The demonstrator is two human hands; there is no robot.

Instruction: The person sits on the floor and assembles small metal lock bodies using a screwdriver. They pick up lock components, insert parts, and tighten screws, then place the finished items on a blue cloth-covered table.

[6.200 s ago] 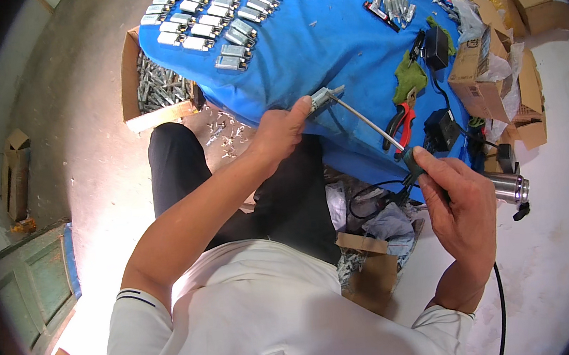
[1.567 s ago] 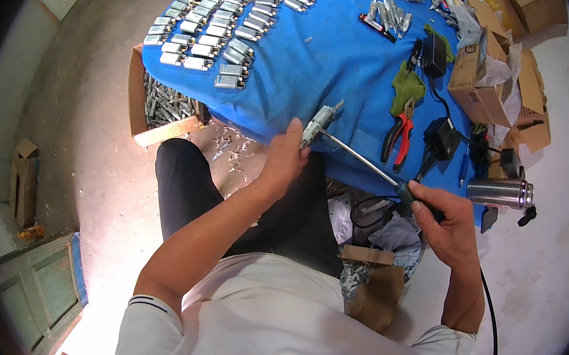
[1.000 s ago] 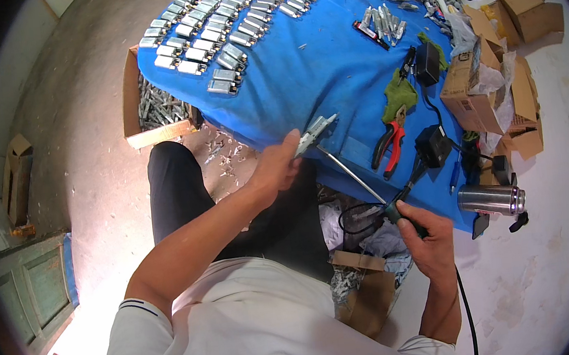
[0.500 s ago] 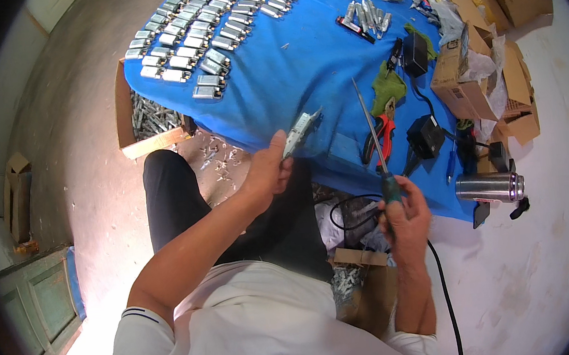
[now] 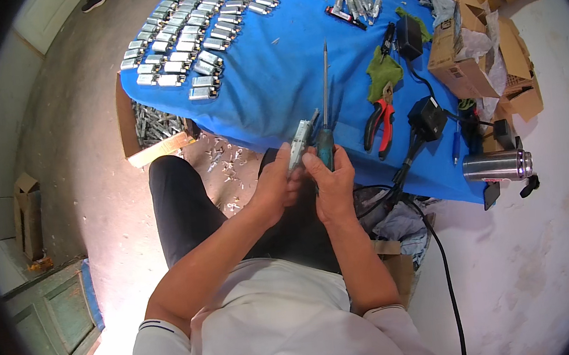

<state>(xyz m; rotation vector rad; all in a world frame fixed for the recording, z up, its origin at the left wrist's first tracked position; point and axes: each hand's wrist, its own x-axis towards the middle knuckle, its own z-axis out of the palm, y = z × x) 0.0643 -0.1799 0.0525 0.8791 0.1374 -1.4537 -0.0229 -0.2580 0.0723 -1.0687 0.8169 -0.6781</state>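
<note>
In my left hand is a long, narrow, silvery metal piece with a thin tip at its far end, held slanting above my lap. My right hand grips the dark green handle of a screwdriver, its long shaft pointing away over the blue cloth. Both hands are close together at the table's near edge, the right thumb beside the metal piece; whether it touches is unclear. Rows of similar-coloured rectangular metal pieces lie on the far left of the table.
Red-handled pliers, a green rag and black power adapters with cables lie to the right. A steel flask rests at the right edge. Cardboard boxes stand beyond. A box of metal parts sits under the left edge.
My right hand has swung left with the screwdriver, coming alongside the left hand. The left hand still holds the metal piece, and the view has shifted slightly.
</note>
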